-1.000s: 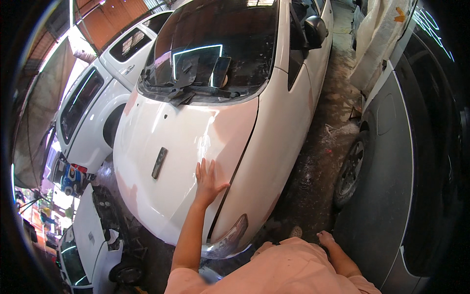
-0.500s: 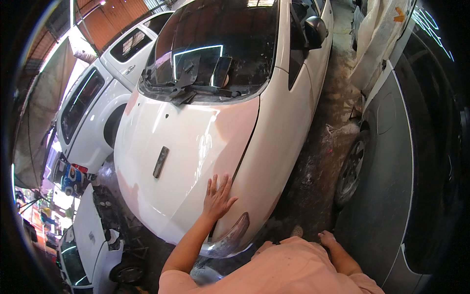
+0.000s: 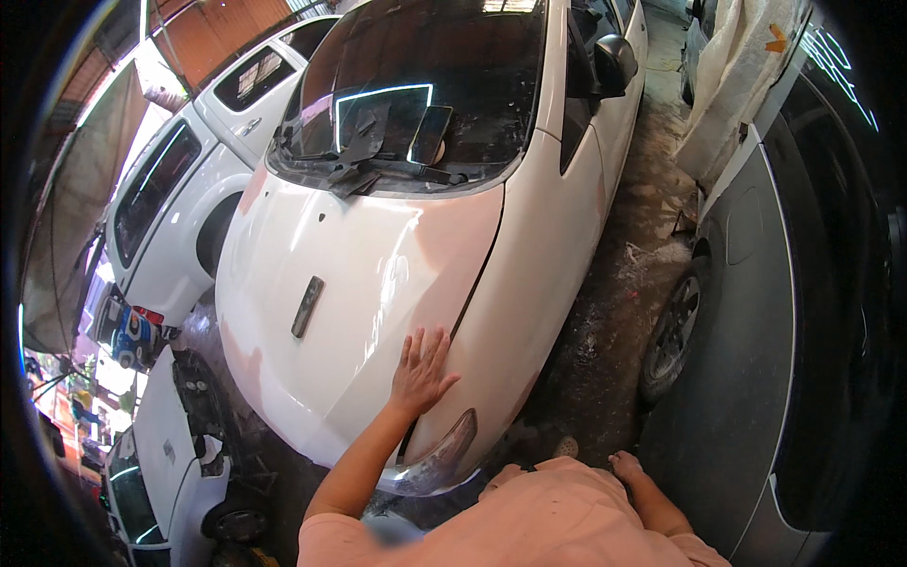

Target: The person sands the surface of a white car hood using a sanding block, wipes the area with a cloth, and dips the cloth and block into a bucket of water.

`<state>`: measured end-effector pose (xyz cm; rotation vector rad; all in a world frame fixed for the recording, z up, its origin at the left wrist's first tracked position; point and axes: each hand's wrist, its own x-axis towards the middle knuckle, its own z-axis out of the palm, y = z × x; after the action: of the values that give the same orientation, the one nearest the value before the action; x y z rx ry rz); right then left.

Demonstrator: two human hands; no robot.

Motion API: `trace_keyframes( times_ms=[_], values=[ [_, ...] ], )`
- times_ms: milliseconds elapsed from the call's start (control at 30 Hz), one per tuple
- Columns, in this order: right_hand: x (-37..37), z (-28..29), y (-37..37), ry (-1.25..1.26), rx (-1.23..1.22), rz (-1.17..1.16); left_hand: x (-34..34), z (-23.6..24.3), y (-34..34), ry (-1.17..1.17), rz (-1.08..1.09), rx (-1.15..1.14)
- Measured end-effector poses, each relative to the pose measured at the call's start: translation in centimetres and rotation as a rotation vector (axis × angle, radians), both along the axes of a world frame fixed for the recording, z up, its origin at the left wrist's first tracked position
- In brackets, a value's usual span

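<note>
My left hand [image 3: 423,373] lies flat, fingers spread, on the near right part of a white car's hood [image 3: 354,283], beside the seam with the fender. It holds nothing. Pinkish patches mark the hood's paint, one of them [image 3: 456,231] just beyond my fingers. A dark, narrow block [image 3: 307,307] rests on the hood, left of my hand. My right hand [image 3: 625,465] hangs low at my side with its fingers curled in; whatever may be inside them is hidden. Below my left hand is the headlight [image 3: 452,452].
A phone [image 3: 431,135] and dark scraps lie at the windshield base, by the wipers. The side mirror [image 3: 614,66] juts out at the right. A dark grey vehicle [image 3: 732,359] stands close on my right across a wet floor strip [image 3: 605,302]. Other white vehicles [image 3: 179,213] stand left.
My left hand stays flat at nearly the same spot on the hood. The view has shifted slightly; my right hand still hangs low.
</note>
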<state>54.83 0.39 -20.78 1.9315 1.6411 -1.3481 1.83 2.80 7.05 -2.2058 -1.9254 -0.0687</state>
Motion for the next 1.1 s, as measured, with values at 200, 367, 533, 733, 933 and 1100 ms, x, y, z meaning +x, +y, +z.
trace_keyframes(
  times_ms=[200, 367, 533, 733, 933, 1100],
  values=[
    [-0.9, 0.4, 0.6, 0.019, -0.001, -0.012, -0.1, -0.3, -2.1, 0.019, 0.022, -0.010],
    [-1.5, 1.2, 1.4, 0.005, -0.046, -0.001, -0.4, -0.7, -3.9, 0.037, 0.028, -0.005],
    [-1.6, 0.8, 1.5, -0.006, -0.033, 0.011, -1.0, -1.6, -6.3, 0.054, 0.047, -0.044],
    [-3.3, 2.3, 1.3, -0.006, -0.021, 0.133, -1.1, -2.6, -11.2, 0.004, 0.093, -0.022],
    [-14.0, 8.4, 4.1, 0.454, 0.653, 0.322, 2.1, -5.4, -17.7, -0.088, 0.322, 0.033],
    [-27.6, 24.0, 11.6, 0.461, 1.311, 0.763, 5.6, -8.1, -21.6, -0.252, 0.547, 0.087]
  ],
)
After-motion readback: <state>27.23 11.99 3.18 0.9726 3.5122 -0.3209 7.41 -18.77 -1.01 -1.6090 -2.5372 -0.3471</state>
